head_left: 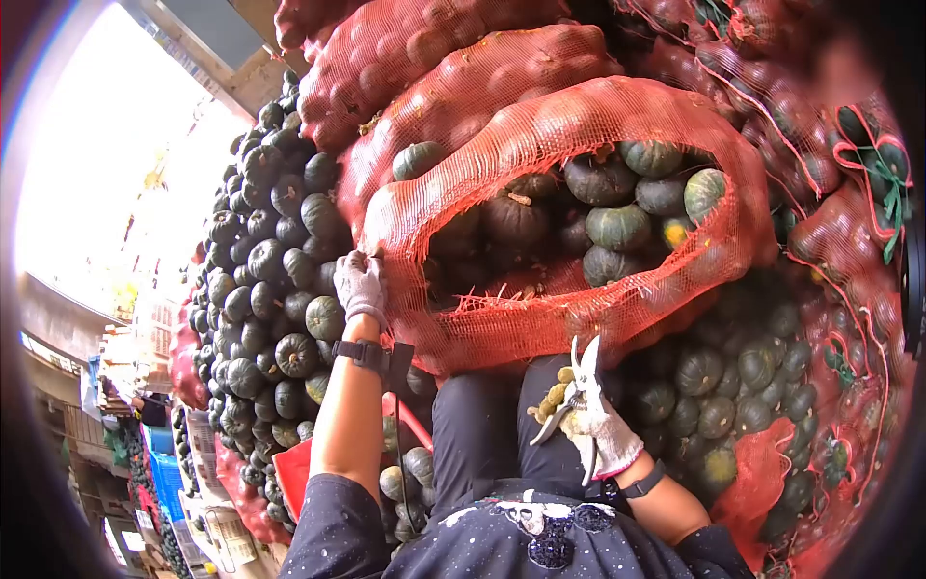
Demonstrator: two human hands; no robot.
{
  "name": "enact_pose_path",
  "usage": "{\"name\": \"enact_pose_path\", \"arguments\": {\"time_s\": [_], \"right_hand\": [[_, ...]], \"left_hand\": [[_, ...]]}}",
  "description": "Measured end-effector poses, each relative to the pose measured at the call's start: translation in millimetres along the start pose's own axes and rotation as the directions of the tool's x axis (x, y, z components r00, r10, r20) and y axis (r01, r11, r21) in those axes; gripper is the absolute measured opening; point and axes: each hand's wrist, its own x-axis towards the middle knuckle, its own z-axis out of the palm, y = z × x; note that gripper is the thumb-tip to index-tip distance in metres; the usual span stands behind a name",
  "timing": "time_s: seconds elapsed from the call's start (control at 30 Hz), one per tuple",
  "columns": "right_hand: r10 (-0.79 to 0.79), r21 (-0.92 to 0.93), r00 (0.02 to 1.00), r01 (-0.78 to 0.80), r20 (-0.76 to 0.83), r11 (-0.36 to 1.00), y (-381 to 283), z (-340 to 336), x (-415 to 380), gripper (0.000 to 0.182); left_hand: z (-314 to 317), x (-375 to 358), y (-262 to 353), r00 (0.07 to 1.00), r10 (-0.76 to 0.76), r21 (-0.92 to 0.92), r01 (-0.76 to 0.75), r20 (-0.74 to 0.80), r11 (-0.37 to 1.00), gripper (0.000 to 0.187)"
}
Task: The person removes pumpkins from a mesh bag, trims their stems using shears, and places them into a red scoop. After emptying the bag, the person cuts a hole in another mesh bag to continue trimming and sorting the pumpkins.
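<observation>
A large red mesh sack point(540, 333) lies on its side before my knees, its long side torn wide. Dark green squashes point(617, 228) show through the hole, one with a yellow patch. My left hand point(362, 283), in a grey glove, is closed on the netting at the sack's left end. Low in front of my lap, my right hand point(600, 429) wears a white knit glove and grips pruning shears point(585, 372), blades parted and pointing up. Small brownish-green pieces point(554, 398), perhaps stem stubs, lie against the shears and glove.
A tall heap of loose squashes point(265, 261) rises on the left. More full mesh sacks point(463, 87) are stacked behind, and others point(849, 261) stand at right. Squashes point(719, 386) lie by my right knee. A red crate point(294, 473) is beside my left arm.
</observation>
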Motion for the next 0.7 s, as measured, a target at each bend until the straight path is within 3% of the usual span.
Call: {"name": "enact_pose_path", "arguments": {"time_s": [0.03,0.07,0.1,0.13,0.17,0.23,0.33,0.37,0.4,0.43,0.5,0.53,0.57,0.63,0.7], "right_hand": [[-0.007,0.038,1.000,0.007,0.002,0.999,1,-2,0,0.055],[-0.013,0.074,1.000,0.012,0.004,0.997,4,-7,1,0.051],[-0.016,0.105,1.000,0.015,0.006,0.994,4,-9,2,0.047],[-0.026,0.022,1.000,0.026,-0.004,0.999,1,0,-2,0.035],[-0.005,0.018,1.000,0.006,-0.013,1.000,-2,0,-2,0.043],[0.032,0.018,0.999,-0.031,-0.033,0.999,-3,-6,-2,0.064],[0.045,0.203,0.998,-0.034,-0.051,0.979,1,-5,1,0.052],[0.082,0.291,0.995,-0.063,-0.051,0.955,-1,-8,3,0.049],[0.071,0.268,0.996,-0.052,-0.063,0.962,-3,-4,5,0.043],[0.068,0.221,0.993,-0.046,-0.092,0.974,-5,-1,4,0.042],[0.049,0.124,0.992,-0.034,-0.119,0.992,-10,4,6,0.040],[0.085,0.084,0.979,-0.071,-0.184,0.994,-14,10,7,0.038],[0.087,0.106,0.979,-0.069,-0.183,0.992,-14,10,10,0.035],[0.105,0.158,0.978,-0.077,-0.180,0.984,-12,8,13,0.031],[0.103,0.169,0.973,-0.069,-0.205,0.983,-12,10,14,0.029]], "left_hand": [[4,8,-7,1.000,-0.002,-0.074,0.002,0.004,0.997,0.033],[-43,-14,71,0.976,-0.136,-0.283,0.180,0.168,0.942,0.025],[-50,-20,85,0.973,-0.153,-0.400,0.211,0.173,0.892,0.022],[-56,-24,92,0.969,-0.169,-0.508,0.239,0.180,0.828,0.019],[-62,-25,106,0.966,-0.175,-0.614,0.255,0.188,0.747,0.016],[-89,-39,119,0.959,-0.101,-0.661,0.257,0.265,0.705,0.015],[-122,-58,108,0.951,0.027,-0.670,0.197,0.308,0.715,0.016],[-137,-68,122,0.841,0.540,-0.326,-0.520,-0.034,0.789,0.019],[-135,-71,116,0.995,0.059,-0.797,0.032,0.085,0.604,0.017],[-133,-74,107,0.848,-0.308,-0.891,0.453,0.431,0.001,0.017],[-90,-57,26,0.945,-0.159,-0.695,0.320,0.287,0.643,0.027],[-61,-55,15,0.985,-0.021,-0.485,0.104,0.173,0.869,0.027],[-25,-56,0,0.983,0.146,-0.196,-0.123,0.108,0.973,0.027],[19,-62,8,0.980,0.197,0.007,-0.197,-0.021,0.980,0.031],[23,-65,20,0.971,0.229,0.074,-0.234,0.071,0.969,0.030]]}}
